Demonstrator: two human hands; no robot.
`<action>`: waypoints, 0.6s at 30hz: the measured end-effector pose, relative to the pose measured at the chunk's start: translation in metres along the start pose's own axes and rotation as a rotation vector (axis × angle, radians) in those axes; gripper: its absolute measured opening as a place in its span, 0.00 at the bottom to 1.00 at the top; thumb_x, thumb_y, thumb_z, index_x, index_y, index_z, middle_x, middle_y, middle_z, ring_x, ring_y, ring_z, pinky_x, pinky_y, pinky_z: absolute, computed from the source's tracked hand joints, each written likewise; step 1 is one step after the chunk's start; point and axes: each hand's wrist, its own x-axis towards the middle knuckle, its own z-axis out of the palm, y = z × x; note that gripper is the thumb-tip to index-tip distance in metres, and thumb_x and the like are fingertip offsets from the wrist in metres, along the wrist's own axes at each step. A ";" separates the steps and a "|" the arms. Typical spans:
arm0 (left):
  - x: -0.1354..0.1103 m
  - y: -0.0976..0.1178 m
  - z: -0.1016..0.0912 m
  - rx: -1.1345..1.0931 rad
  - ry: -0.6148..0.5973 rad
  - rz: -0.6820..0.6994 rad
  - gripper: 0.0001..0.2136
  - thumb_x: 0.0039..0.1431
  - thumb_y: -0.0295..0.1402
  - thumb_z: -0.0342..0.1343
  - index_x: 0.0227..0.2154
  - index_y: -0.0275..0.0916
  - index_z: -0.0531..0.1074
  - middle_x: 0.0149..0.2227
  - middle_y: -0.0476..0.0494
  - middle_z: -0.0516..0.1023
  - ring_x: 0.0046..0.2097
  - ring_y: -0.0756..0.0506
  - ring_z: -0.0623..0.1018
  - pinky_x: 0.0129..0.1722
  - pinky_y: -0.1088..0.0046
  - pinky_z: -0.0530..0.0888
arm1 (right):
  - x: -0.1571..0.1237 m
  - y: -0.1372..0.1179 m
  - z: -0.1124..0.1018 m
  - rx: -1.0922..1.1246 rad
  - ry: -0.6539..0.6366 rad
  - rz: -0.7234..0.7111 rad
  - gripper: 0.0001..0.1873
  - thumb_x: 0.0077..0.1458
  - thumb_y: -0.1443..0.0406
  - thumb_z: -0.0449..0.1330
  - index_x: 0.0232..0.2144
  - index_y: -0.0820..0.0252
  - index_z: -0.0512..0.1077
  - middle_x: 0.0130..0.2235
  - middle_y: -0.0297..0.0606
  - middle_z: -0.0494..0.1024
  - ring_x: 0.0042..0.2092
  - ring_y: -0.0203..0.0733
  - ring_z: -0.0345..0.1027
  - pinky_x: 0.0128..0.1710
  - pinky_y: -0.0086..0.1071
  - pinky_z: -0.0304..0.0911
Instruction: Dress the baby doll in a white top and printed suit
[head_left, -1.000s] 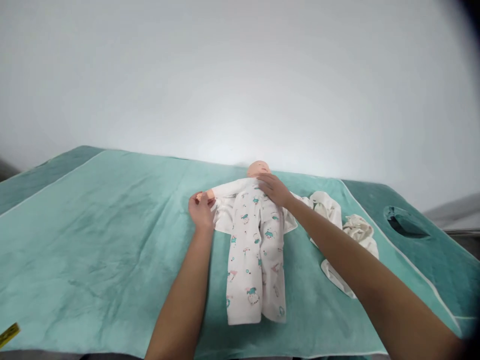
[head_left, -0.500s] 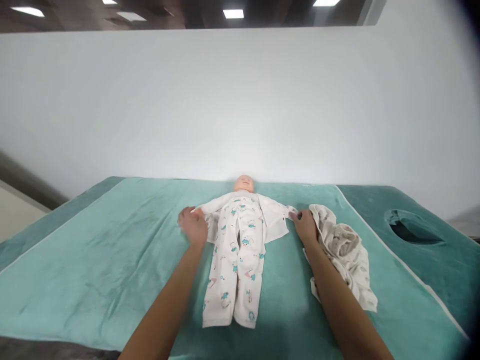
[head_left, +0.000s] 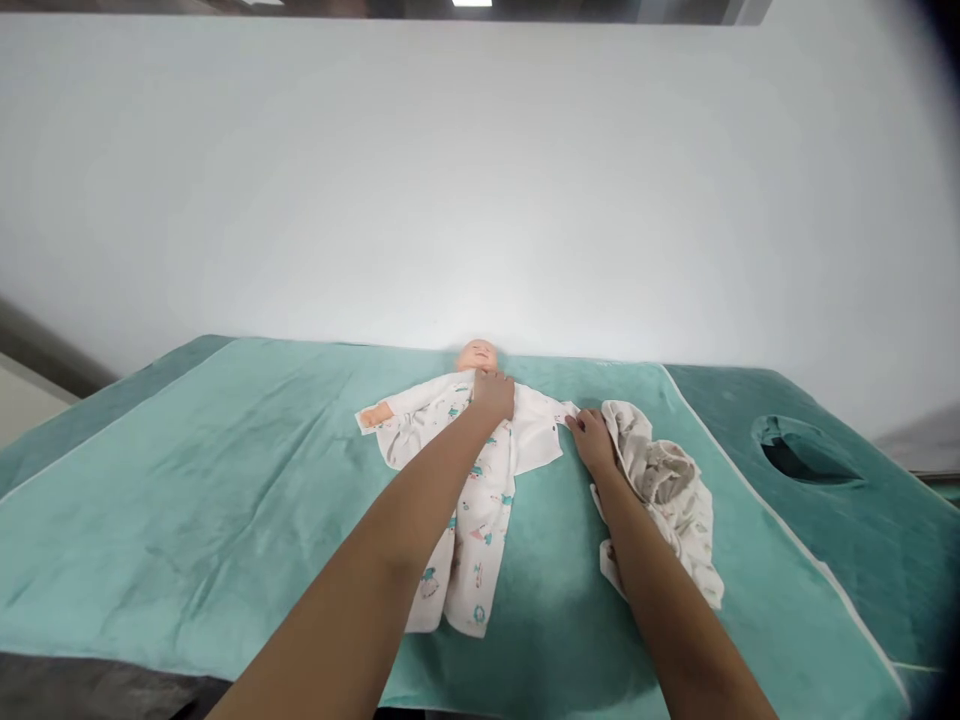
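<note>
A baby doll [head_left: 478, 354] lies on its back on a teal towel [head_left: 225, 470], dressed in a white printed sleepsuit [head_left: 480, 500]. My left hand [head_left: 493, 394] rests on the doll's chest just below the chin, fingers curled on the suit's collar. My right hand [head_left: 592, 440] lies at the end of the doll's far sleeve, its fingers pinched on the cuff. The doll's other arm stretches out to the left, with its small hand showing at the sleeve end.
A crumpled cream cloth [head_left: 667, 490] lies right of the doll, against my right wrist. The padded table [head_left: 862, 520] has a face hole [head_left: 799, 458] at the right. A white wall stands close behind. The towel's front edge is near me.
My left hand left the doll's left sleeve and crossed over to its chest. My right hand stayed at the right cuff. The view shifted slightly.
</note>
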 end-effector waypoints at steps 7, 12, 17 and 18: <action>-0.002 -0.027 -0.004 0.041 -0.042 -0.070 0.38 0.46 0.40 0.67 0.62 0.46 0.63 0.65 0.28 0.63 0.67 0.27 0.61 0.63 0.36 0.50 | 0.002 0.009 0.002 -0.019 0.083 0.047 0.14 0.57 0.60 0.51 0.22 0.52 0.53 0.28 0.33 0.62 0.35 0.43 0.56 0.39 0.37 0.56; -0.003 -0.031 0.008 0.079 -0.009 -0.113 0.33 0.50 0.39 0.65 0.60 0.43 0.66 0.62 0.26 0.66 0.65 0.26 0.61 0.61 0.33 0.48 | 0.000 0.002 0.002 -0.011 0.122 0.065 0.13 0.55 0.62 0.50 0.22 0.52 0.51 0.26 0.31 0.60 0.32 0.41 0.53 0.36 0.36 0.53; -0.004 -0.001 0.025 0.075 0.078 -0.060 0.22 0.60 0.33 0.55 0.58 0.39 0.69 0.58 0.27 0.70 0.60 0.31 0.66 0.63 0.36 0.45 | 0.000 0.002 0.006 -0.038 0.148 0.060 0.14 0.56 0.61 0.50 0.22 0.52 0.51 0.27 0.31 0.60 0.34 0.42 0.54 0.37 0.36 0.54; -0.005 0.003 0.026 0.069 0.093 -0.052 0.20 0.62 0.31 0.52 0.57 0.39 0.70 0.57 0.27 0.71 0.59 0.31 0.67 0.63 0.35 0.45 | 0.001 0.004 0.007 -0.043 0.152 0.060 0.14 0.56 0.60 0.51 0.22 0.52 0.51 0.27 0.31 0.60 0.34 0.42 0.55 0.37 0.36 0.55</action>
